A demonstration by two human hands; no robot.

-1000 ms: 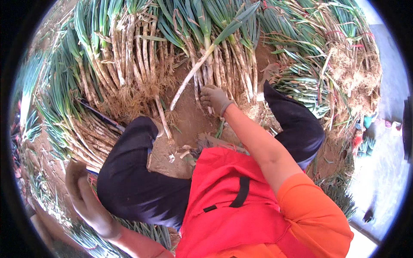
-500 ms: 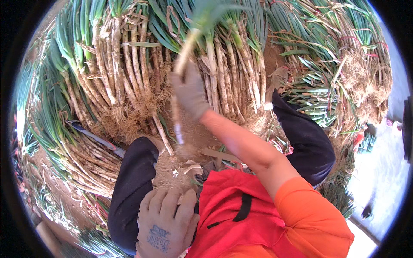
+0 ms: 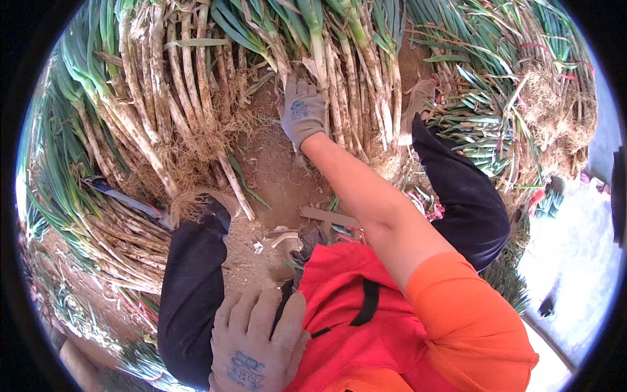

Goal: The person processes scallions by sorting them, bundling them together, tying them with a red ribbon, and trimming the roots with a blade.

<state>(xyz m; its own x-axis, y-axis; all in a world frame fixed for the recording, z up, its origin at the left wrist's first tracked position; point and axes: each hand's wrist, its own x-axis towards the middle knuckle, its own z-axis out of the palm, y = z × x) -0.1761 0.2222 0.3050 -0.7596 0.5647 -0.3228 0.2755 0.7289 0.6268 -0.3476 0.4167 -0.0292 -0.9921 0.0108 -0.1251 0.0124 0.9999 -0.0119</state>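
My right hand (image 3: pixel 304 112), in a grey work glove, reaches forward to the left edge of the middle pile of long green onions (image 3: pixel 353 98). Its fingers are curled on a green onion (image 3: pixel 279 60) whose stalk runs down into the hand; the fingertips and the stalk's lower end are hidden. My left hand (image 3: pixel 258 340), gloved alike, lies near my lap with its back up and fingers stretched out, holding nothing. Left of the bare soil, another heap of green onions (image 3: pixel 189 91) shows white stalks and tangled roots.
Beside my left knee, a long blue-grey tool (image 3: pixel 124 196) lies on more onions. Tied bundles with roots (image 3: pixel 542 124) are stacked at the right. A flat strip (image 3: pixel 330 216) and scraps lie on the soil (image 3: pixel 281 170) between my legs. Pale floor (image 3: pixel 575 255) shows at far right.
My right hand, which held a green onion raised over the soil, has moved forward and lowered onto the middle pile. My left hand stays near my lap. The view has shifted slightly.
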